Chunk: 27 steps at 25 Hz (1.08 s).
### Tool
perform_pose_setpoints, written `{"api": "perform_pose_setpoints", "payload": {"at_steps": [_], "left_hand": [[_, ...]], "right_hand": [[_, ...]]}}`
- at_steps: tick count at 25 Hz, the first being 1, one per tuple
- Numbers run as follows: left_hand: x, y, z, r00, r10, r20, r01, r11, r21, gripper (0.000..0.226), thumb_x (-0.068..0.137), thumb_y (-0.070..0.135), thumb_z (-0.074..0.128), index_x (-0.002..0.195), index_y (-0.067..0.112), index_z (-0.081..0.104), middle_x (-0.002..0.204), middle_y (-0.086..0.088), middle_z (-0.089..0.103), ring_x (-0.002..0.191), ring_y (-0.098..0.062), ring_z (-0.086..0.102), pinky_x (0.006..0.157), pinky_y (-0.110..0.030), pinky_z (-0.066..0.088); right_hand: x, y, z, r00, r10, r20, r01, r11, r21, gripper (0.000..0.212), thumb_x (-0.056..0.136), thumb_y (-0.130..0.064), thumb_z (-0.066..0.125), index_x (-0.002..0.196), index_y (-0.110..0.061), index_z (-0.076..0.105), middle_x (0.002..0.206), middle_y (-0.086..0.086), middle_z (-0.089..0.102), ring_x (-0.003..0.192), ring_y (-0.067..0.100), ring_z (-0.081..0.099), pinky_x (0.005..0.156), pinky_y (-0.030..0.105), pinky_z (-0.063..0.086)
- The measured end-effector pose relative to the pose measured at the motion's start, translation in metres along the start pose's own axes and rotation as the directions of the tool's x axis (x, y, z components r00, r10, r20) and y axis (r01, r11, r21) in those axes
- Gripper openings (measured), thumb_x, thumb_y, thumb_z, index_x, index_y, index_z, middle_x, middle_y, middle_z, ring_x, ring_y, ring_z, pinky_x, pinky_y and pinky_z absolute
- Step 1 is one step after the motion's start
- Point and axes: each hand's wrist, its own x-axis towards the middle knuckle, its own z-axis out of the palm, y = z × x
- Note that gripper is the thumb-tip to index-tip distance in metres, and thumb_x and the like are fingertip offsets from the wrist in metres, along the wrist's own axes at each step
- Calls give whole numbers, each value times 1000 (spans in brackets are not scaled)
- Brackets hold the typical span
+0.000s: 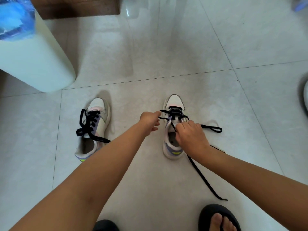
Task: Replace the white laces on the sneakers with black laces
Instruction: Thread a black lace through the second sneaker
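Observation:
Two white sneakers with lilac and yellow trim stand on the tiled floor. The left sneaker (95, 129) is laced in black and its lace is tied in a bow. The right sneaker (173, 127) carries a black lace (201, 177) through its lower eyelets. My left hand (150, 120) pinches one strand of that lace just left of the shoe. My right hand (191, 137) rests over the shoe's opening and pinches the other strand by the tongue. One lace end loops on the floor to the right; the other trails towards me. No white lace is in view.
A pale cylindrical bin (35, 62) with a blue bag (15, 17) stands at the upper left, beside a wooden furniture base (76, 7). My feet in black sandals (218, 217) are at the bottom edge. A round object (305, 94) pokes in at the right edge.

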Motion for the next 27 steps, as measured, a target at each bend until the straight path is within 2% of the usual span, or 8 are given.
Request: {"api": "perform_pose_setpoints", "payload": {"at_steps": [2,6,10,15,19,21,24,27], "left_hand": [[-2,4,-2,999,17,36,-17,1000,-9,9,93,19,55,90,12,60,85,-3,59,67,-10,53,61,-25,41],[-5,7,-16,954,-2,300,96,948,-302,29,94,23,41,68,21,52,67,7,63,78,-9,56,76,-31,37],[-9,-4,-14,972,0,237,85,934,-348,40,95,34,42,59,19,37,60,3,46,69,-14,50,75,-31,41],[-16,-20,-23,986,67,151,-64,998,-22,37,99,40,37,82,12,57,81,-2,56,77,-18,59,73,-33,47],[-45,-52,-15,977,77,198,-147,918,368,42,96,38,44,127,10,39,98,-7,54,79,-20,57,62,-29,44],[-55,-64,7,970,99,222,-204,827,524,50,94,43,48,130,10,37,110,-10,57,95,-25,59,66,-27,40],[-52,-68,39,985,147,89,-172,816,552,47,96,38,45,121,-1,41,120,-18,57,109,-32,55,75,-31,39],[-44,-65,49,986,156,-59,-103,848,519,36,97,26,38,117,-3,46,121,-23,55,110,-37,53,78,-33,39]], "right_hand": [[-1,0,2,1000,10,-18,-10,1000,6,34,44,-7,83,58,-11,53,49,5,50,46,26,50,44,28,34],[-4,3,1,997,67,-36,-65,996,63,35,42,-6,85,56,-11,54,44,3,49,42,25,50,44,27,36],[-6,1,-1,995,103,3,-103,991,87,34,42,-10,86,57,-11,56,44,2,51,44,24,53,48,26,39],[-12,5,-7,938,215,271,-276,938,210,22,94,-28,47,109,-13,52,104,4,63,104,27,51,83,35,36],[-11,9,-9,908,236,345,-356,870,342,24,97,-30,46,112,-14,55,106,9,65,101,30,55,80,36,40],[-12,7,-12,929,178,323,-282,909,309,25,99,-29,41,109,-12,55,104,11,65,97,32,58,71,34,37],[-16,5,-19,943,61,326,-129,973,193,29,102,-33,32,110,-12,51,100,9,65,90,31,61,62,29,31],[-30,18,-29,977,-52,206,15,984,177,25,99,-28,40,92,-10,56,70,5,64,61,27,62,49,26,27]]}}
